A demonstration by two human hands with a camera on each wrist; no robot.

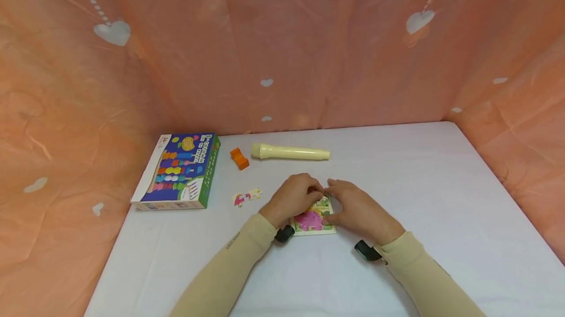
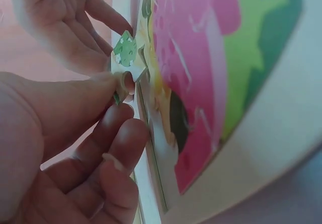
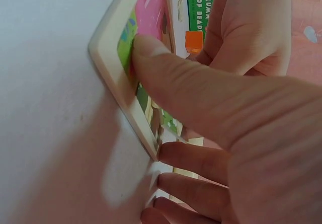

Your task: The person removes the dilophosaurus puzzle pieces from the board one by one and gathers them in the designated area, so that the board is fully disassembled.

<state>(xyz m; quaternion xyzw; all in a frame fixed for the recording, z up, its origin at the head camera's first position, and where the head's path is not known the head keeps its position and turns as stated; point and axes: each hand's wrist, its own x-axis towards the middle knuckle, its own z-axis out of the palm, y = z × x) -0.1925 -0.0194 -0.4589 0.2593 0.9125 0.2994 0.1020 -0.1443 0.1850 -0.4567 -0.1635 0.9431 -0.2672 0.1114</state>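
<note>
My left fingers [image 2: 132, 138] pinch a green-printed puzzle piece [image 2: 126, 50].
It's at the puzzle board [image 3: 109, 65] — my right fingers [image 3: 196, 161] uncurled by its edge, thumb [image 3: 186, 78] over its face.

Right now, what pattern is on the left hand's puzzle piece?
The piece shows white flowers on green, best in the left wrist view.

Soft shadows, hazy wrist views

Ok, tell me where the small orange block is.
In the head view, the small orange block lies left of centre, between the blue-and-green cardboard box on its left and the long pale yellow tube on its right.
</note>
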